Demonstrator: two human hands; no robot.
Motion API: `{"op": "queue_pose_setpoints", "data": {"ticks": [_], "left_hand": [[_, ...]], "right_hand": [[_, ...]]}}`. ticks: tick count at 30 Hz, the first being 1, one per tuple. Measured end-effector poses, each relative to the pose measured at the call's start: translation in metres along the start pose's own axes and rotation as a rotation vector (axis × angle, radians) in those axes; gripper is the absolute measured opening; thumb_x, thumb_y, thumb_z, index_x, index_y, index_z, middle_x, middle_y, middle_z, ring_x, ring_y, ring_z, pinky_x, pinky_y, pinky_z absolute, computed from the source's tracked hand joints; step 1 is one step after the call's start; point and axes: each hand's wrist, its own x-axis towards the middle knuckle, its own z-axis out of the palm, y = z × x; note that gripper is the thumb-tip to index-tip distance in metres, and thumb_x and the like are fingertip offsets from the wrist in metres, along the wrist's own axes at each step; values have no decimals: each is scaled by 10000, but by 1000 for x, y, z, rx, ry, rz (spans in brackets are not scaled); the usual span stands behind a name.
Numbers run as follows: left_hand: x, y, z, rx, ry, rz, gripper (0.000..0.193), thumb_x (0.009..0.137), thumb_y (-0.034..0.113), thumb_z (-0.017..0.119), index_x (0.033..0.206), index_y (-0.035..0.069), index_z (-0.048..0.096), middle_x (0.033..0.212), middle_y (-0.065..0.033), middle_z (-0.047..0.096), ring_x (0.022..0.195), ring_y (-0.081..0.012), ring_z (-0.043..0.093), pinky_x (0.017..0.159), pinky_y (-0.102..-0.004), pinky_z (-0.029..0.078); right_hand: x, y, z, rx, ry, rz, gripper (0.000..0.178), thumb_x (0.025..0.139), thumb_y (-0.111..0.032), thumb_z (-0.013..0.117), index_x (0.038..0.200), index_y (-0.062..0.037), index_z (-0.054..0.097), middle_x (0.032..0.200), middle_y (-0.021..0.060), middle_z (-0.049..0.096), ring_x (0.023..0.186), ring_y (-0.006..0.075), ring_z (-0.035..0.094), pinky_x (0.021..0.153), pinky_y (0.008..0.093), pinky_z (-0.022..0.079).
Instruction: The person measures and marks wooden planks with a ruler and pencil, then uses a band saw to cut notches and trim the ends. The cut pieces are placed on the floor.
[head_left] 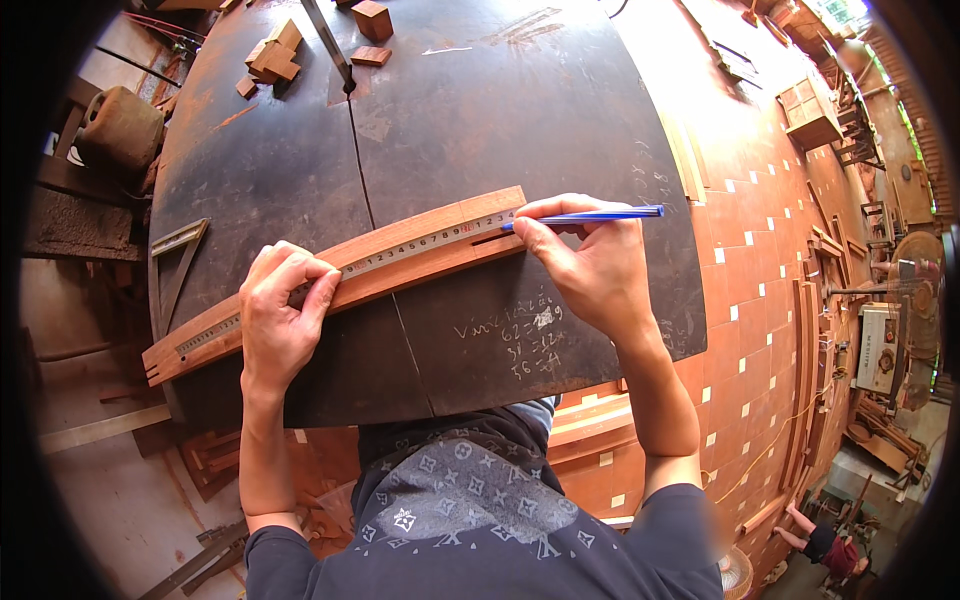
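A reddish wooden strip [400, 276] lies slanted across the dark tabletop, with a slot near its right end and a notch at its left end. Along its upper face runs a metal ruler [420, 243] with black and red markings. My left hand [283, 315] is closed over the strip left of its middle, thumb and fingers pressing the ruler against the wood. At the strip's right end, my right hand [592, 255] pinches a blue pen [610, 214]. The pen's tip points left, at the ruler's end beside the slot.
The dark saw table [500, 110] has a long slit with an upright metal piece [330, 45] at its far end. Small wood blocks [272, 58] and a wooden cube [372, 20] sit at the back. A wooden triangular frame [180, 255] stands at the left edge. Another person [830, 548] is far right.
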Motion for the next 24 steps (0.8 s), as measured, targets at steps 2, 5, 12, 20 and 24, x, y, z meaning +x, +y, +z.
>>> {"op": "queue_pose_setpoints", "data": {"ticks": [2, 5, 12, 20, 24], "left_hand": [[0, 0, 0, -4, 0, -5, 80, 900, 3, 807, 868, 9, 735, 855, -80, 657, 810, -246, 604, 723, -377, 495], [0, 0, 1, -8, 3, 2, 80, 899, 2, 806, 867, 9, 733, 852, -80, 656, 809, -245, 603, 724, -377, 493], [-1, 0, 0, -4, 6, 6, 84, 897, 3, 809, 865, 9, 731, 845, -79, 651, 810, -249, 604, 727, -378, 492], [-2, -3, 0, 4, 5, 43, 90, 931, -13, 792, 882, 1, 718, 861, -75, 636, 815, -207, 600, 707, -340, 491], [-9, 11, -7, 59, -6, 45, 108, 884, 15, 826, 867, 29, 720, 840, -83, 655, 816, -272, 609, 751, -396, 492]], "right_hand": [[0, -2, 0, 9, -8, 30, 122, 930, -159, 834, 949, -39, 846, 827, 112, 805, 684, 192, 724, 680, 340, 548], [0, 2, -1, -35, -2, -28, 126, 925, -163, 837, 944, -38, 847, 828, 112, 808, 665, 179, 713, 668, 338, 545], [1, -1, -1, -53, -10, -21, 144, 921, -169, 837, 944, -27, 845, 824, 112, 810, 668, 173, 722, 673, 329, 561], [1, -5, -2, -22, -9, 14, 156, 941, -163, 830, 966, -9, 840, 815, 102, 808, 718, 159, 753, 707, 311, 583], [-7, -14, -19, 128, 70, 5, 143, 980, -102, 816, 1021, 35, 821, 921, 100, 809, 861, 133, 757, 787, 282, 593]]}}
